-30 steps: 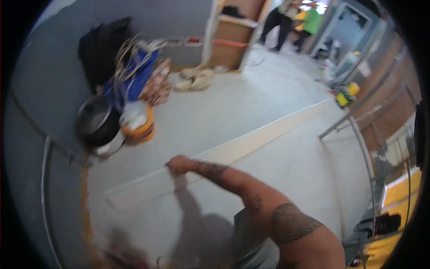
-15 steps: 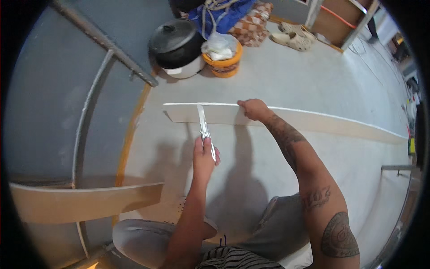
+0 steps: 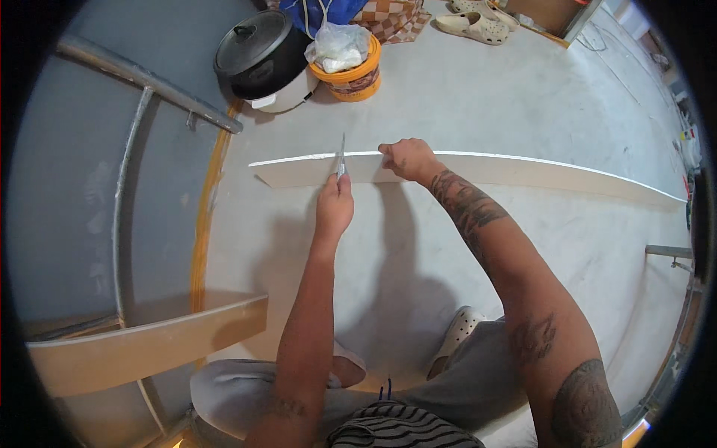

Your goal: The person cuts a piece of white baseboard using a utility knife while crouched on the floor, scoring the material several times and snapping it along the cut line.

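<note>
A long, narrow pale board (image 3: 538,173) stands on its long edge across the floor, its white upper edge raised. My right hand (image 3: 411,159) pinches that upper edge left of the board's middle. In my left hand (image 3: 334,205) is a silver utility knife (image 3: 342,158), gripped with the thumb along its body. Its thin blade points away from me and crosses the upper edge near the board's left end, seen almost edge-on. My fingers hide most of the handle.
Beyond the board are a black lidded pot on a white base (image 3: 258,56), an orange bucket (image 3: 357,78) with a plastic bag on top, and beige clogs (image 3: 474,28). Another board strip (image 3: 149,343) juts in at left, beside metal pipes (image 3: 149,78) along the grey wall.
My left hand has pushed the knife away from me and turned it, so its blade now extends past the board's upper edge. My right hand still grips that edge. The view has shifted.
</note>
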`<state>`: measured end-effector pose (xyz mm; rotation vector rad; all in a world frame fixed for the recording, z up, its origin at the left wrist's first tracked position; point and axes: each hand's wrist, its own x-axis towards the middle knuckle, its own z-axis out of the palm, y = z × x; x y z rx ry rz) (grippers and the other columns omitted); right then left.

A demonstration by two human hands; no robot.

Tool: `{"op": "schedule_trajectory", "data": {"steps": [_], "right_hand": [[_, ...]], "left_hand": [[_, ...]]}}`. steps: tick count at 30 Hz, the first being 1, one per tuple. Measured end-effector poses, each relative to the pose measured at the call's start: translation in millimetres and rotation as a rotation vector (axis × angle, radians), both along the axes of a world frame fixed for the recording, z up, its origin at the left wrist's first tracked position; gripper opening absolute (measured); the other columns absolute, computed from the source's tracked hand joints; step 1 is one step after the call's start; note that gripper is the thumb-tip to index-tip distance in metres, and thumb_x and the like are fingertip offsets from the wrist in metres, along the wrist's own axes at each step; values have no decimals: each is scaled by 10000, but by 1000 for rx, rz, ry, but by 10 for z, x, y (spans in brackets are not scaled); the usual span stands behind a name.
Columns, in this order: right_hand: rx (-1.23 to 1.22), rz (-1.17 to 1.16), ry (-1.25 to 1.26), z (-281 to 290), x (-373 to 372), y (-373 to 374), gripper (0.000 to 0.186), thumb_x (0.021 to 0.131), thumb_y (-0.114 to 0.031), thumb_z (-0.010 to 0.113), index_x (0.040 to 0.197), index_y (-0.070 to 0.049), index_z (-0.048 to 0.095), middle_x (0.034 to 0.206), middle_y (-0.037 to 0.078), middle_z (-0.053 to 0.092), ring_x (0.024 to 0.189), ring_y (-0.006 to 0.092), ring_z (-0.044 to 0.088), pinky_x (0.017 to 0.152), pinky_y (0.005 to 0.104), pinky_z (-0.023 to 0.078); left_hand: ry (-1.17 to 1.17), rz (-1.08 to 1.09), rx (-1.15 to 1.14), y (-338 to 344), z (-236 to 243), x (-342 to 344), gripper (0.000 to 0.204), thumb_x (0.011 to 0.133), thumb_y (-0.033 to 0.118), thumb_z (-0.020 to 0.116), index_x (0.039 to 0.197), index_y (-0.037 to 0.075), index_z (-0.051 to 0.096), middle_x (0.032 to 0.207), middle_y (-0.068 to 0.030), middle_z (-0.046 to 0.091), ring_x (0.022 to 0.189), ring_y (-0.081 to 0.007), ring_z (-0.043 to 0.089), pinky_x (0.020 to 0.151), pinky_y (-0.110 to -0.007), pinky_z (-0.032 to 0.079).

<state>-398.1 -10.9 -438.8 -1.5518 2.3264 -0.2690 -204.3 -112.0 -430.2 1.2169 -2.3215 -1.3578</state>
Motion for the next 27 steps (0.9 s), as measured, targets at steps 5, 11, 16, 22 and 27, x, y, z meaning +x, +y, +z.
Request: {"op": "schedule_trajectory", "data": {"steps": [5, 11, 16, 22, 27], "right_hand": [[-9, -17, 13, -29, 0, 14, 215, 832, -270, 669, 1012, -157, 644, 821, 115, 696, 816, 328, 680, 714, 457, 532], [-19, 0, 47, -13, -26, -10, 248, 834, -268, 662, 1056, -161, 635, 814, 115, 693, 807, 330, 677, 703, 467, 527], [21, -13, 32, -23, -28, -22, 269, 838, -284, 661, 1075, -163, 624, 836, 116, 695, 823, 330, 676, 710, 465, 526], [43, -30, 56, -27, -2, -30, 301, 839, -292, 662, 1112, -171, 622, 826, 119, 694, 816, 337, 675, 705, 467, 523], [16, -17, 50, -52, -8, -24, 312, 841, -302, 660, 1119, -166, 615, 820, 120, 691, 814, 341, 672, 702, 470, 519]], "left_hand": [[-40, 32, -61, 141, -50, 40, 328, 1009, 304, 423, 1076, 5, 540, 866, -274, 636, 791, -489, 603, 703, -547, 466], [-85, 3, -242, 229, -19, 60, 314, 1027, 294, 389, 1041, 14, 532, 718, -178, 612, 595, -289, 635, 563, -441, 489], [-41, 0, -188, 237, 37, 41, 311, 1022, 291, 395, 1040, 10, 529, 783, -221, 634, 658, -404, 621, 642, -510, 468], [-95, 14, -202, 277, 102, 16, 302, 1017, 286, 405, 1042, 14, 532, 864, -255, 639, 829, -473, 599, 702, -545, 453], [-65, 10, -172, 279, 98, 20, 299, 1015, 288, 416, 1062, 19, 537, 899, -260, 643, 853, -467, 608, 718, -539, 459]]}}
